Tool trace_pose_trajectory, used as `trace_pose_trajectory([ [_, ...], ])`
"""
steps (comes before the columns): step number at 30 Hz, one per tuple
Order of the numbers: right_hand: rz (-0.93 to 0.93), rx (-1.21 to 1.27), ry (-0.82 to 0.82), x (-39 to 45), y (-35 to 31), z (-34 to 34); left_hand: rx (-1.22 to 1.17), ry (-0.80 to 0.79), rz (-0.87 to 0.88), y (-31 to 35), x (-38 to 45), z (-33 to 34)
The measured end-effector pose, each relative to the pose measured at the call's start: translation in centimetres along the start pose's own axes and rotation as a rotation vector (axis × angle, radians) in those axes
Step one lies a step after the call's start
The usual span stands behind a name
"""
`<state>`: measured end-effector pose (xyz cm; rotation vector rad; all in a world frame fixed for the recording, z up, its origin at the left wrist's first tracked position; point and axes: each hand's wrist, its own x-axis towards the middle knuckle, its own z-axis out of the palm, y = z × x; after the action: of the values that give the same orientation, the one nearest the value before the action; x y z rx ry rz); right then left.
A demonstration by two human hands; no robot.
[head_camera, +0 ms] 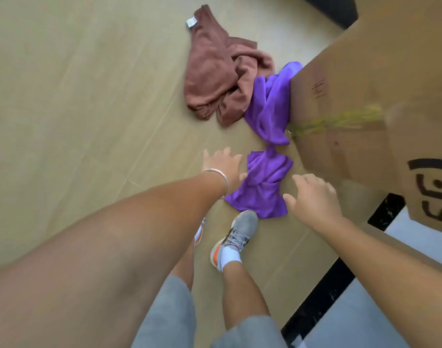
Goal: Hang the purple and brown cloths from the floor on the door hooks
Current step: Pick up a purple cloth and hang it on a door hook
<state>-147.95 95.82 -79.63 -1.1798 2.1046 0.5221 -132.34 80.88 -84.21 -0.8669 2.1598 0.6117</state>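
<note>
Both hands reach down toward a crumpled purple cloth (261, 183) lying on the beige floor (76, 96), just ahead of the person's grey sneaker (236, 237), whose toe touches the cloth's near edge. The left hand (223, 165), with a thin silver bracelet (218, 175) at the wrist, is beside the cloth's left edge, its fingers (225, 153) spread and relaxed, holding nothing; whether it touches the fabric cannot be told. The right hand (312, 197) hovers just to the right of the cloth, fingers (300, 179) loosely spread and also holding nothing. Farther away on the floor lies a second purple cloth (271, 106), bunched against the side of a large cardboard box (353, 96) that stands to the right and bears dark handwritten marks. A brown cloth (214, 69) with a small white tag lies rumpled beside that farther purple one, overlapping its left edge. The person wears grey shorts (164, 317) and white socks. At the lower right a dark strip borders a paler floor surface.
</note>
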Motion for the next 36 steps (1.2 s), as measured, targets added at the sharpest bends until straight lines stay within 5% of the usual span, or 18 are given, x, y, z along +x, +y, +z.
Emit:
trace_pose_trajectory([
  [9,0.065,0.000,-0.013,18.1,2.9,15.5,-0.152,0.065,-0.003,1.9,19.1,13.4],
  [14,0.006,0.164,0.099,25.2,5.3,19.1,-0.403,0.103,-0.008,4.9,25.8,17.2],
  [18,-0.069,0.235,0.014,28.1,4.9,19.7,-0.537,0.077,0.011,6.3,26.9,18.5],
  [27,-0.070,0.155,0.132,22.2,0.3,14.3,-0.617,0.255,-0.009,0.8,18.0,14.7],
  [36,-0.394,0.237,0.079,16.2,-10.1,-0.5,-0.658,0.577,-0.184,-9.1,7.0,3.5],
])
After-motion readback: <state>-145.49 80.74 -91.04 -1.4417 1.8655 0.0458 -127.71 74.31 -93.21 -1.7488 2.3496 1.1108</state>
